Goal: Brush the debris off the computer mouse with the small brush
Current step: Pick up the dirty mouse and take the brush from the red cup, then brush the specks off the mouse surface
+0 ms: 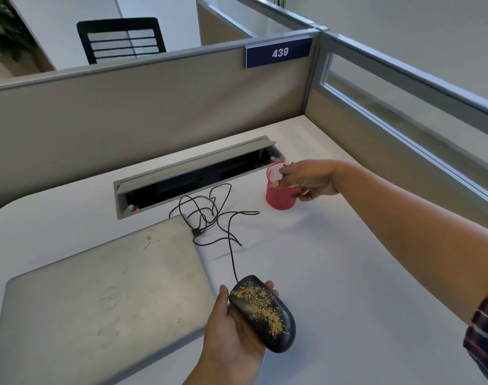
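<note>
A black wired computer mouse lies in the palm of my left hand, held above the desk near the front. Yellowish grainy debris covers the mouse's top. Its thin black cable runs back in a tangle toward the laptop's corner. My right hand reaches out over the rim of a pink mesh pen cup at the back right. Its fingertips are at the cup's mouth, close around something small and dark. I cannot make out a brush.
A closed silver laptop lies at the left of the white desk. Behind it an open cable tray is sunk into the desk. Beige partition walls close off the back and the right side.
</note>
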Motion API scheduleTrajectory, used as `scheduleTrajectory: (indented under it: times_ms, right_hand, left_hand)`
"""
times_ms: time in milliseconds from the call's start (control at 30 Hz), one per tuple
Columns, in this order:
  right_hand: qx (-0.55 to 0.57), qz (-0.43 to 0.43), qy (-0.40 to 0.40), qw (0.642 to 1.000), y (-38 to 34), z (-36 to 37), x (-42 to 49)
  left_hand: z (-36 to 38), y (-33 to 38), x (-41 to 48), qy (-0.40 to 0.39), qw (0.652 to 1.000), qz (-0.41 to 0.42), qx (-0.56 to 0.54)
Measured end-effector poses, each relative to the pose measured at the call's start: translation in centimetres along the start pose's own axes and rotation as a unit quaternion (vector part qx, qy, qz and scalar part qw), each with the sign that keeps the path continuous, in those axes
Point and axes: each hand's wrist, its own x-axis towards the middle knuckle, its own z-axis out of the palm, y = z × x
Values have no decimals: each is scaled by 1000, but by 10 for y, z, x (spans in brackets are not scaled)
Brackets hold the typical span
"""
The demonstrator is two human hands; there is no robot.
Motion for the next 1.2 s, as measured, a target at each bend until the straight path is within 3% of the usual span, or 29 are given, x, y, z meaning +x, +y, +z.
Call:
scheduleTrajectory:
  times_ms: [200, 333, 467, 733, 1033, 1100, 1200]
  right_hand:
    - [35, -95, 138, 985, -10, -8, -38]
    - [151, -170, 268, 936, 0, 0, -89]
    - [249, -237, 281, 896, 44, 46, -154]
    - [349, -104, 284, 887, 154, 188, -298]
    - [506, -123, 414, 747, 210, 298, -402]
    - [500, -117, 440, 737, 213, 317, -415]
    - [495, -107, 420, 753, 217, 341, -432]
  left_hand:
    - [-1, 1, -21, -35, 999, 5, -7]
    - [-4, 0, -43, -58, 998, 7, 4]
    - [-7, -4, -65, -73, 997, 12, 18]
    - [-33, -20, -101, -103, 993, -20, 55]
    - [-61, -53, -140, -126, 986, -69, 79]
    - [-66, -65, -143, -127, 985, -85, 86]
    - [-65, -81, -152, -133, 980, -110, 101]
